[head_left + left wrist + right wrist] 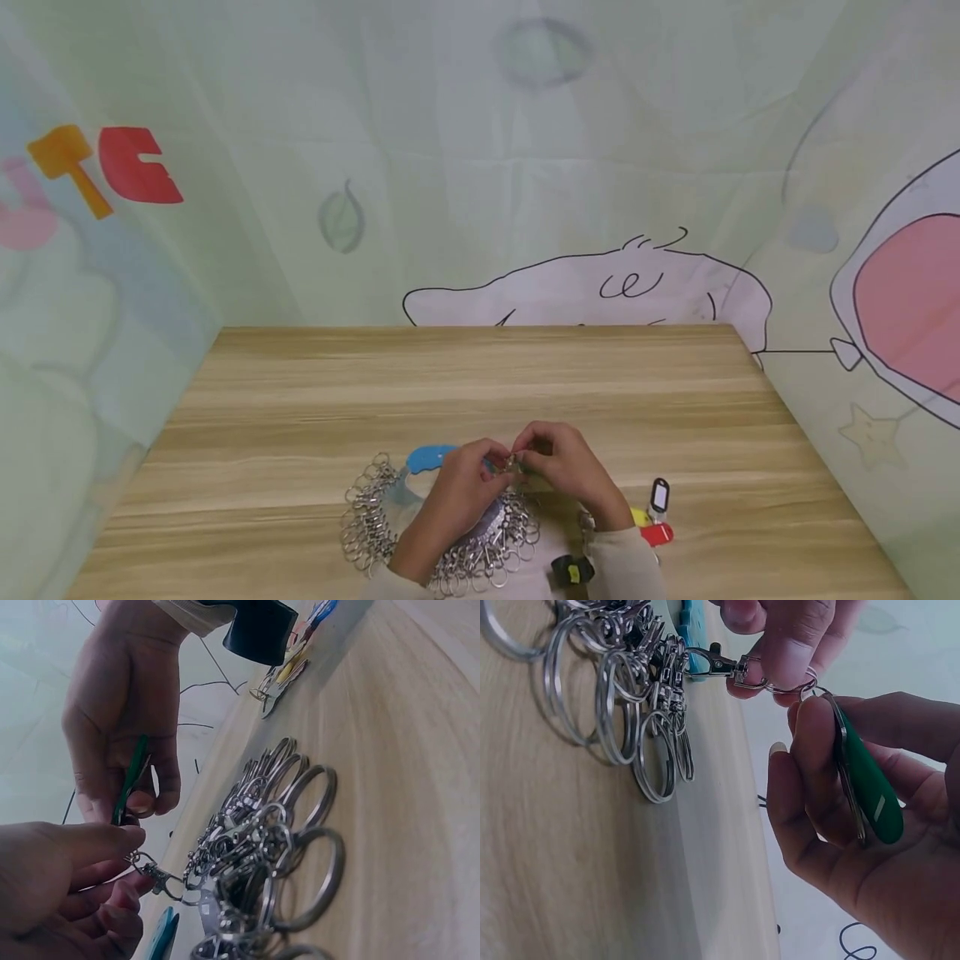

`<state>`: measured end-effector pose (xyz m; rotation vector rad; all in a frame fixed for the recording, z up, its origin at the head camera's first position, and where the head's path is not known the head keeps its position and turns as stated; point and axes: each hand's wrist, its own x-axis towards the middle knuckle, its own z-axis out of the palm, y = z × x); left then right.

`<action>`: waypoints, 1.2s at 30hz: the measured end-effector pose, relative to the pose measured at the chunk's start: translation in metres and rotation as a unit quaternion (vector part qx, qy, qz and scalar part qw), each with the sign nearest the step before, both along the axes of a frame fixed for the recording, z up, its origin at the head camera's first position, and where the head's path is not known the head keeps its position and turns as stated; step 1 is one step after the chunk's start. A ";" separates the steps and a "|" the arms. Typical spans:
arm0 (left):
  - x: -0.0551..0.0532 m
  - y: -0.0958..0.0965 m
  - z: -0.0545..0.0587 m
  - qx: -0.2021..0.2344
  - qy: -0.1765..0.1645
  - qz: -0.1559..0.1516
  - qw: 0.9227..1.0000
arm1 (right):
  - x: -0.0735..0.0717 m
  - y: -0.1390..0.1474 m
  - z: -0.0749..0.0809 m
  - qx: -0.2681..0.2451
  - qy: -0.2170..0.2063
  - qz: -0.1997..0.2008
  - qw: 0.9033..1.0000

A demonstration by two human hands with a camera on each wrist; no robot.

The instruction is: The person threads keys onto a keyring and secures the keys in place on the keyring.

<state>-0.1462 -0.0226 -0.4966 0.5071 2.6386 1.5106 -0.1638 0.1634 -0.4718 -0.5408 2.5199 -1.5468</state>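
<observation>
Green tag (874,787) pinched in right hand (564,463), steel clasp (720,667) in left hand (463,490), fingers curled

From the right hand (564,467), passable tabletop (480,379) spans ten to two o'clock; the left hand (461,487) blocks nine, metal rings (495,553) eight, key tags (657,534) four.

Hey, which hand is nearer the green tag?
Right. The right hand holds the green tag; the left hand is just beside it, pinching a metal clasp at its ring end.
</observation>
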 end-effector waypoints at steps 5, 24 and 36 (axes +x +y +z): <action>0.000 -0.001 -0.001 -0.011 0.000 0.009 1.000 | -0.001 0.001 -0.001 -0.023 0.003 0.021 1.000; 0.001 0.000 -0.003 -0.019 0.039 -0.007 0.999 | -0.001 0.000 -0.004 0.007 0.000 -0.003 1.000; 0.001 0.000 -0.002 -0.027 0.038 -0.002 0.999 | -0.001 0.000 -0.005 -0.012 -0.017 -0.012 1.000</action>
